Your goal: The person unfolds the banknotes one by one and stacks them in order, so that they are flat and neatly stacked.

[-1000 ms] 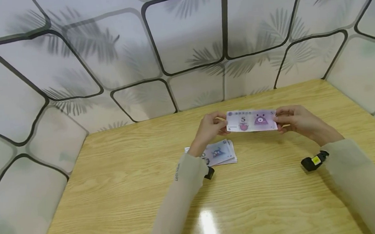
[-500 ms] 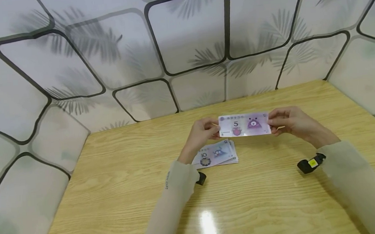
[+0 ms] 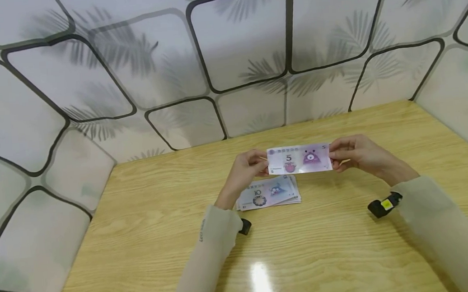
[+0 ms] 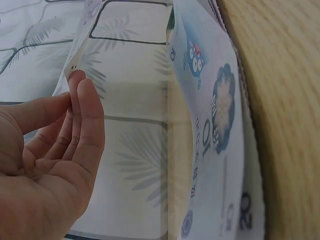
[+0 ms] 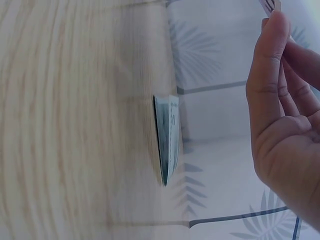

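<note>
A purple play banknote [image 3: 299, 159] printed with a 5 and a one-eyed cartoon monster is stretched flat between both hands, raised above the table. My left hand [image 3: 241, 172] pinches its left end between thumb and fingers; my right hand [image 3: 361, 156] pinches the right end. Just below and partly behind the left wrist lies a small pile of notes [image 3: 266, 192], a bluish 10 note on top. In the left wrist view, that 10 note [image 4: 212, 115] bows upward and a 20 shows beneath it. The right wrist view shows the pile [image 5: 167, 135] from its edge.
The wooden table [image 3: 330, 243] runs back to a pale wall [image 3: 243, 46] with dark outlined shapes and leaf prints. Side walls stand left and right. A small black camera [image 3: 385, 205] hangs under the right sleeve, another [image 3: 245, 226] at the left.
Both hands have shifted left and slightly toward the person, carrying the 5 note between them. More of the 10 note on the pile shows now that the left wrist has moved off it.
</note>
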Available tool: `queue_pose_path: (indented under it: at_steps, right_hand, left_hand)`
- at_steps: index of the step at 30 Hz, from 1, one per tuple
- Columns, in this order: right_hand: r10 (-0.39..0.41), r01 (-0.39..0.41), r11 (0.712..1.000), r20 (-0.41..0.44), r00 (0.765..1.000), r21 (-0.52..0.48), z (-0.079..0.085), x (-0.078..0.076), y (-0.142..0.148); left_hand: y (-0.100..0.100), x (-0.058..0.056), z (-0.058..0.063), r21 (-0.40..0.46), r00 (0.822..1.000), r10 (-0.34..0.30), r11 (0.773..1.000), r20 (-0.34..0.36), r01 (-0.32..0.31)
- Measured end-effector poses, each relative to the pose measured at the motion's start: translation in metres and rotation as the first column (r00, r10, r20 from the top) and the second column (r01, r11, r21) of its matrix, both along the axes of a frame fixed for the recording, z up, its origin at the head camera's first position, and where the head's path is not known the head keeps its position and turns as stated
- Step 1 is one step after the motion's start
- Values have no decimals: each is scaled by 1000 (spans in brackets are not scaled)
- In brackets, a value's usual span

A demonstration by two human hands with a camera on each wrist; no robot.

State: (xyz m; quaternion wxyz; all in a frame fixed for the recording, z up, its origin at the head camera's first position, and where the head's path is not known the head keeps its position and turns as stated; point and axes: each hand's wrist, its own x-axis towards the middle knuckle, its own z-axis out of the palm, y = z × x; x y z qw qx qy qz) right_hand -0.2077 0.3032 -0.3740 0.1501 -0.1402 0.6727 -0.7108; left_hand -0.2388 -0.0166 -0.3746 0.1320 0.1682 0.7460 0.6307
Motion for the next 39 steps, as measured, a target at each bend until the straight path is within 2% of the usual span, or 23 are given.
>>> queue_pose_path:
  at_steps: [18, 34, 39]
  right_hand:
    - [76, -74, 996, -32, 997, 45, 3, -2, -21]
    - [116, -116, 992, -6, 993, 42, 3, -7, -36]
    - [112, -113, 992, 16, 994, 54, 3, -9, -44]
  left_hand:
    - [-24, 7, 3, -33, 1000, 7, 999, 15, -7]
    - [-42, 13, 8, -64, 1000, 6, 998, 17, -5]
    - [-50, 14, 6, -57, 1000, 1, 998, 8, -1]
